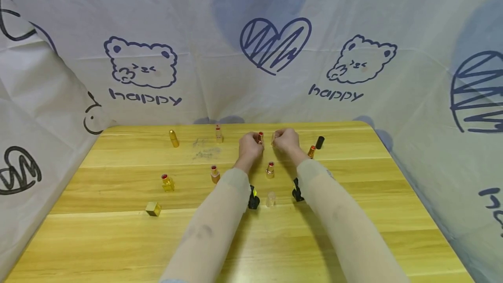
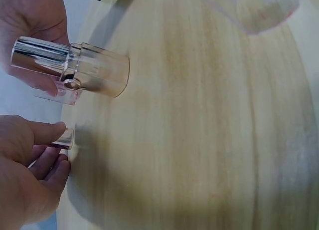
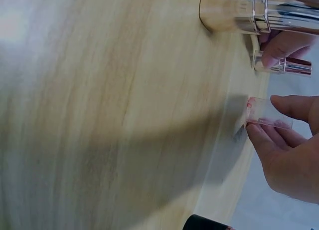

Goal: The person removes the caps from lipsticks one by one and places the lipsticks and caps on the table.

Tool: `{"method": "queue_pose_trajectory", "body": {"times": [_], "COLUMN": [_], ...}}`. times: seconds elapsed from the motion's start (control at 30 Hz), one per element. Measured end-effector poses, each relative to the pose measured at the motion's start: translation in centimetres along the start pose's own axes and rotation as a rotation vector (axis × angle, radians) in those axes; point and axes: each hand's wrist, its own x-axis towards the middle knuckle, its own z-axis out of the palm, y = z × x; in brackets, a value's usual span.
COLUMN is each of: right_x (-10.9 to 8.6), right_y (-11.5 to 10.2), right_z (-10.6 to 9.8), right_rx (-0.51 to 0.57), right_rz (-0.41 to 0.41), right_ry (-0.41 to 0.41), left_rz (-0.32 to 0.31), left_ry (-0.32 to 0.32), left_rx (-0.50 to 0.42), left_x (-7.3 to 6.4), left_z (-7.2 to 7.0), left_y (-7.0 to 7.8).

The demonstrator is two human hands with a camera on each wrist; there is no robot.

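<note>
Toward the far edge of the wooden table, my left hand (image 1: 249, 146) pinches an uncapped lipstick (image 1: 260, 137) with a shiny tube and a red top. Its base stays close to the tabletop in the left wrist view. Just to the right, my right hand (image 1: 287, 141) holds a clear cap (image 3: 266, 112) with pinkish marks between thumb and fingers, low at the table. The cap and the lipstick are apart. Between the forearms, nearer the head camera, another uncapped lipstick (image 1: 270, 170) stands upright, and a clear cap (image 1: 270, 199) is in front of it.
Left of the arms are a gold tube (image 1: 174, 138), a pinkish lipstick (image 1: 218, 134), an orange-brown lipstick (image 1: 215, 174), a square gold lipstick (image 1: 167, 183) and a gold cap (image 1: 153, 208). An orange-gold lipstick (image 1: 311, 152) and black cap (image 1: 320, 142) stand by the right arm.
</note>
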Motion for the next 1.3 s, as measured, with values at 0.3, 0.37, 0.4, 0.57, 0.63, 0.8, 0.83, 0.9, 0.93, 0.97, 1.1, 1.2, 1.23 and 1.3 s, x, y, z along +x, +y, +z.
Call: {"method": "queue_pose_trajectory", "body": {"times": [0.3, 0.37, 0.4, 0.57, 0.63, 0.8, 0.83, 0.9, 0.93, 0.97, 1.1, 1.2, 1.23, 1.3], "right_x": [-0.5, -0.7, -0.8, -1.3, -1.6, -2.5, -2.6, -2.9, -3.1, -3.3, -4.1, -4.9, -5.1, -5.5], "right_y": [-0.3, -0.4, -0.5, -1.0, -1.4, -2.7, -2.9, -3.5, -3.8, -4.1, -5.6, -6.6, -7.0, -7.6], "right_z": [-0.6, -0.7, -0.8, -1.2, -1.4, -2.1, -2.2, -2.3, -2.3, -2.3, -2.1, -1.7, -1.5, -1.1], "right_rx": [0.107, 0.140, 0.157, 0.230, 0.271, 0.374, 0.383, 0.386, 0.385, 0.385, 0.400, 0.408, 0.410, 0.420], "right_rz": [-0.049, -0.081, -0.101, -0.198, -0.227, -0.292, -0.305, -0.326, -0.336, -0.346, -0.369, -0.368, -0.364, -0.352], "right_ry": [-0.045, -0.038, -0.028, 0.034, 0.056, 0.106, 0.114, 0.120, 0.123, 0.122, 0.113, 0.101, 0.096, 0.076], "left_rz": [0.010, 0.029, 0.041, 0.102, 0.112, 0.178, 0.193, 0.219, 0.232, 0.241, 0.264, 0.273, 0.274, 0.276], "left_ry": [-0.022, -0.013, -0.005, 0.024, 0.029, 0.069, 0.077, 0.092, 0.099, 0.105, 0.117, 0.124, 0.125, 0.126], "left_rx": [-0.043, -0.035, -0.026, -0.035, -0.055, -0.122, -0.139, -0.177, -0.199, -0.219, -0.263, -0.249, -0.241, -0.228], "left_x": [-0.4, -0.4, -0.4, -0.8, -1.0, -1.9, -2.1, -2.4, -2.5, -2.6, -2.9, -2.9, -2.9, -2.9], "left_z": [-1.1, -1.5, -1.7, -2.9, -3.4, -5.1, -5.5, -6.4, -6.9, -7.5, -10.1, -12.2, -12.9, -14.2], "left_y": [1.2, 1.5, 1.7, 2.9, 3.5, 5.0, 5.3, 6.0, 6.3, 6.6, 7.3, 7.3, 7.2, 6.8]}}
